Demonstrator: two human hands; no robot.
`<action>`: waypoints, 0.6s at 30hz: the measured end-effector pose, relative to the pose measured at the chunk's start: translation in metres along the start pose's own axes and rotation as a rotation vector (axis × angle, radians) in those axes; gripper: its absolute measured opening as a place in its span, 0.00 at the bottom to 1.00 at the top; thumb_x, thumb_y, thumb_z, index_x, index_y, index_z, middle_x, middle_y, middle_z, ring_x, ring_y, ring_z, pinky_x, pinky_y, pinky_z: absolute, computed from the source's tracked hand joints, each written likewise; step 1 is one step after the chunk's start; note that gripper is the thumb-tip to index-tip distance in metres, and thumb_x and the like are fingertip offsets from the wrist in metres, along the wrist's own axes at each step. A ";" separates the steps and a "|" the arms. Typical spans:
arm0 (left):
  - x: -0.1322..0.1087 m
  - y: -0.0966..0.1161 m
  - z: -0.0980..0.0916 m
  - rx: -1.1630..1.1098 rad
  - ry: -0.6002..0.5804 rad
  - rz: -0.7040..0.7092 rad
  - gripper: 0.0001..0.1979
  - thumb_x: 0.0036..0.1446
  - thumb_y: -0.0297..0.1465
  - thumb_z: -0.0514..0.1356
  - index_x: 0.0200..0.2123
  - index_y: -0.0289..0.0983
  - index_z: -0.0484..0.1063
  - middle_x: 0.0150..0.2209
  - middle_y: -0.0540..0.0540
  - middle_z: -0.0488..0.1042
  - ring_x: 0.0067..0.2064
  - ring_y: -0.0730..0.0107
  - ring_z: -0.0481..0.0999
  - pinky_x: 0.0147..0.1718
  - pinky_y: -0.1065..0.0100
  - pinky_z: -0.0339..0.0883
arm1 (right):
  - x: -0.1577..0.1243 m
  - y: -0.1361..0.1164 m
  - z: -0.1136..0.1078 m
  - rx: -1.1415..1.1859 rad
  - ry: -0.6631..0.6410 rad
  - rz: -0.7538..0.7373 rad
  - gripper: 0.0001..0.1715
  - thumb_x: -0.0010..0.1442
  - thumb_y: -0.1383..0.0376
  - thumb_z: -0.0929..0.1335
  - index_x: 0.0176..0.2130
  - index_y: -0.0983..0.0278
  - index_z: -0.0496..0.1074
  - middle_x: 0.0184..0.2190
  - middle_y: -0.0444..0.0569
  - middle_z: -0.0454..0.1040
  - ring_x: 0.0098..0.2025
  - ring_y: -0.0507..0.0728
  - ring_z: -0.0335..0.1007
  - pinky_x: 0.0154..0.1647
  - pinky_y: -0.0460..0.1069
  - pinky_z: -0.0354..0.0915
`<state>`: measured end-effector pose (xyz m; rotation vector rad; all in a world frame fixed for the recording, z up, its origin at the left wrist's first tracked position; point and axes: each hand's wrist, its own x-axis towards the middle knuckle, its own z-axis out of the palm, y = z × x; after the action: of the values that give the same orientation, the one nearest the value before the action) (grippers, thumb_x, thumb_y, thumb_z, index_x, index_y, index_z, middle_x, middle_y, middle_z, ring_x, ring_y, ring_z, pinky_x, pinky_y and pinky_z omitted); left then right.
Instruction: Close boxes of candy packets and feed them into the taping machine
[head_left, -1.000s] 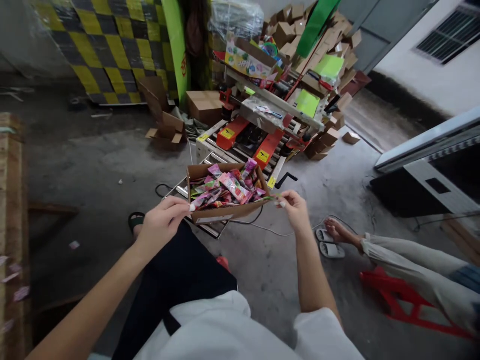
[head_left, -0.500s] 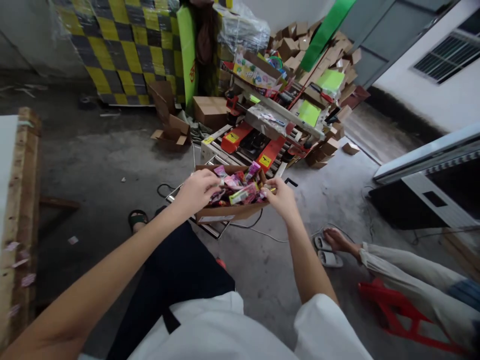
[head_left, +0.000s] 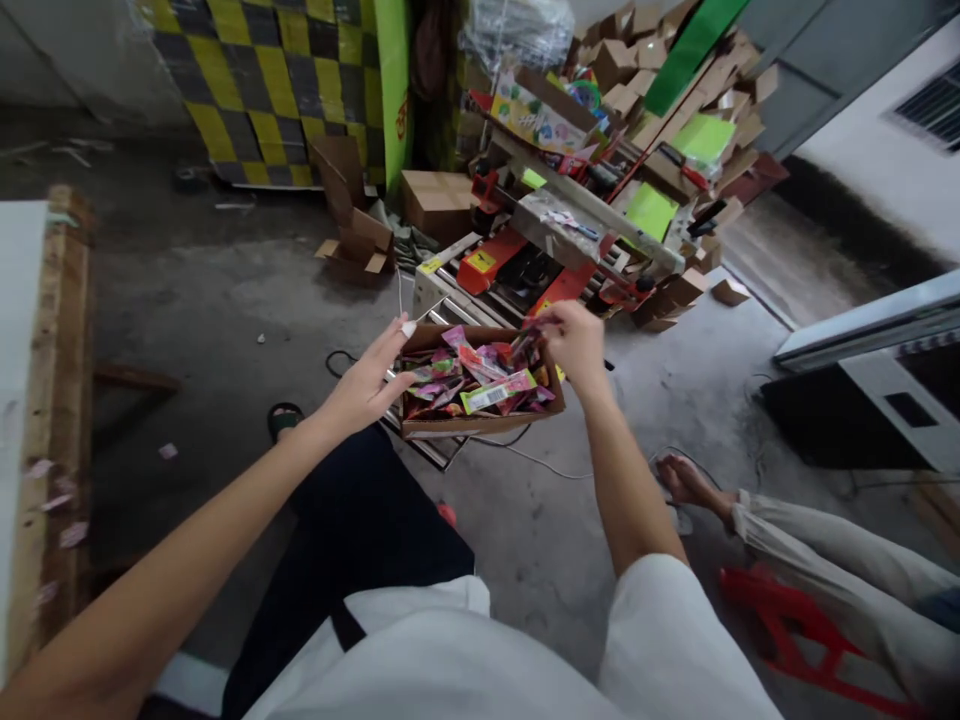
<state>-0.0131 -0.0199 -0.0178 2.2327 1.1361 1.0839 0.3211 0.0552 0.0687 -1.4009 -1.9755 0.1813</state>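
Note:
An open cardboard box (head_left: 450,429) rests on the near end of a roller conveyor. Small pink and purple wrapped packets (head_left: 480,366) fill it in a loose heap, one with a green edge and a barcode lying on top. At the box's left side is my left hand (head_left: 367,382), fingers stretched and apart, with something white around one fingertip. Over the far right corner my right hand (head_left: 576,345) pinches a small pink packet (head_left: 537,322), partly hidden by the fingers.
Beyond the box stands a carton-sealing machine (head_left: 555,232) with orange-red parts on the conveyor (head_left: 465,268). Small cartons (head_left: 615,65) are heaped behind it. A wooden-edged table (head_left: 69,400) is at left. Another person's legs (head_left: 817,540) and a red stool (head_left: 795,620) are at right.
My left hand has drawn back from the packets to the box's left side, its fingers opening out. My right hand has moved to the far right corner. The view has shifted slightly.

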 end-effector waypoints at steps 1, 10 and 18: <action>-0.003 -0.002 0.000 -0.004 0.008 0.003 0.35 0.71 0.44 0.51 0.74 0.42 0.42 0.75 0.38 0.45 0.75 0.53 0.46 0.72 0.48 0.48 | -0.001 -0.002 -0.009 0.074 0.047 -0.016 0.07 0.55 0.70 0.67 0.33 0.62 0.75 0.33 0.48 0.75 0.39 0.59 0.73 0.45 0.56 0.70; 0.004 -0.005 -0.002 0.090 0.015 0.140 0.42 0.69 0.49 0.52 0.75 0.44 0.31 0.76 0.36 0.38 0.76 0.47 0.41 0.72 0.44 0.43 | -0.037 -0.020 0.002 0.135 -0.182 0.162 0.12 0.54 0.58 0.70 0.38 0.61 0.70 0.36 0.51 0.75 0.40 0.61 0.72 0.44 0.57 0.70; 0.056 0.015 -0.005 0.247 -0.330 0.460 0.39 0.68 0.52 0.51 0.74 0.40 0.46 0.75 0.35 0.44 0.75 0.47 0.46 0.72 0.46 0.37 | -0.048 0.032 -0.018 0.233 -0.524 0.419 0.28 0.51 0.41 0.70 0.36 0.59 0.59 0.24 0.41 0.66 0.27 0.56 0.64 0.29 0.50 0.62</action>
<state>0.0110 0.0165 0.0207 2.8275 0.6621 0.7112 0.3650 0.0214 0.0449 -1.7123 -1.9377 1.0259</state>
